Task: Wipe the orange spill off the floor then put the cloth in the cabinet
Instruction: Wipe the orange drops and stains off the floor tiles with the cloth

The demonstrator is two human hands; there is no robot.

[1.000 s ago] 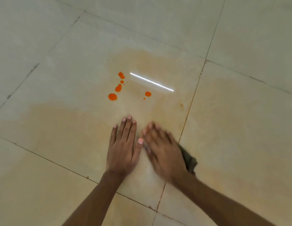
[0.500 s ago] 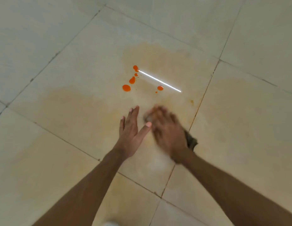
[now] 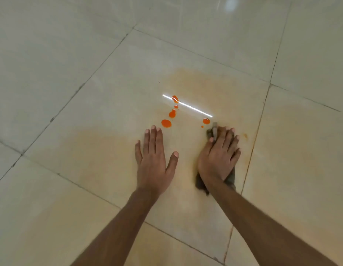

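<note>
No legible text, label, brand or number appears. The floor (image 3: 71,54) tiles carry no markings.

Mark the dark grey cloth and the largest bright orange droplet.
dark grey cloth (image 3: 230,177), head view, bunched rear edge beside the wrist.
largest bright orange droplet (image 3: 166,123), head view, its centre.

Bare floor (image 3: 71,93) lies open all round both hands, with only orange drops (image 3: 166,123) just ahead.

One head-worn view — looking steeply down, close over the tiled floor (image 3: 71,54) — no second view.
</note>
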